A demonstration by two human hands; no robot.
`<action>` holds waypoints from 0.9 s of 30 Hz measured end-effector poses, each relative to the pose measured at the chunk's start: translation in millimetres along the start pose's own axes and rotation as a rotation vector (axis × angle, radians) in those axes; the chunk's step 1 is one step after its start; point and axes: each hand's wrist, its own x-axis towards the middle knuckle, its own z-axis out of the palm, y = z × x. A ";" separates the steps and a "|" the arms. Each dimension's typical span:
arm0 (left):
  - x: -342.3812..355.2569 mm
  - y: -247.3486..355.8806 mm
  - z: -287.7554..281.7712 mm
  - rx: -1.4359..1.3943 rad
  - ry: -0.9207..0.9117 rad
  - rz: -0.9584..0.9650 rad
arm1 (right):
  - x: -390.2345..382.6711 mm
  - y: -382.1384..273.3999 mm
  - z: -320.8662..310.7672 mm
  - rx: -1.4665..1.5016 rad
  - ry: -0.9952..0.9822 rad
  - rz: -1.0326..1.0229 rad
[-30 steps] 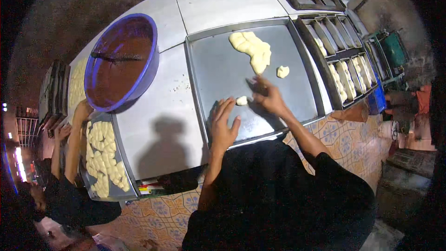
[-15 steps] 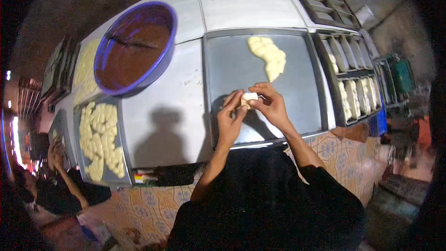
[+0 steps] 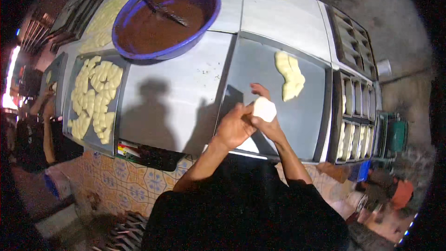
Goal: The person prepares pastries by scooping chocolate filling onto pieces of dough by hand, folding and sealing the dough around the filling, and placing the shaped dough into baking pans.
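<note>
Above the near part of the metal tray [image 3: 302,125], my left hand [image 3: 232,128] and my right hand [image 3: 268,128] are cupped together, both closed on a pale dough piece [image 3: 265,108] that shows as a bright rounded shape. My right fingertips rise behind it; some left fingers are hidden. A larger, irregular lump of yellow dough [image 3: 290,74] lies flat on the tray's upper right.
A purple basin [image 3: 162,51] of brown mixture sits behind left. A dough-filled tray [image 3: 116,130] is at left, with a co-worker's forearm [image 3: 49,135] beyond it. Compartmented loaf pans [image 3: 353,93], some holding dough, stand at right. Patterned tile floor [image 3: 144,181] shows below.
A second ago my hands were apart over the tray. They came together round a dough piece, which is now raised toward me. The whole view has shifted as my head moved.
</note>
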 end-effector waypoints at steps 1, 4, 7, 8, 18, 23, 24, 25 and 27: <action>5.6 14.6 6.5 -0.026 -0.327 -0.084 | 0.4 5.4 -3.3 0.226 0.022 0.039; 32.0 79.8 19.1 0.387 -0.635 -0.015 | -5.5 19.2 -3.4 0.409 -0.010 0.159; 79.8 158.2 63.8 1.279 0.105 0.586 | -6.6 32.5 -17.7 0.517 0.064 0.149; 101.2 208.3 54.1 1.569 0.327 0.622 | -5.3 35.7 -14.1 0.497 0.089 0.167; 168.3 327.5 -12.6 1.847 0.477 -0.202 | -2.9 55.8 3.7 0.571 0.132 0.204; 134.7 282.5 25.5 1.863 0.535 0.205 | 1.1 44.4 3.3 0.515 0.132 0.174; 123.4 268.6 35.0 1.795 0.528 0.284 | 0.4 42.6 5.4 0.530 0.194 0.163; 105.9 241.4 60.7 1.809 0.507 0.268 | 4.5 35.3 5.8 0.532 0.219 0.162; 69.8 183.5 89.0 1.322 0.149 0.291 | 15.3 22.0 8.0 0.638 0.379 0.396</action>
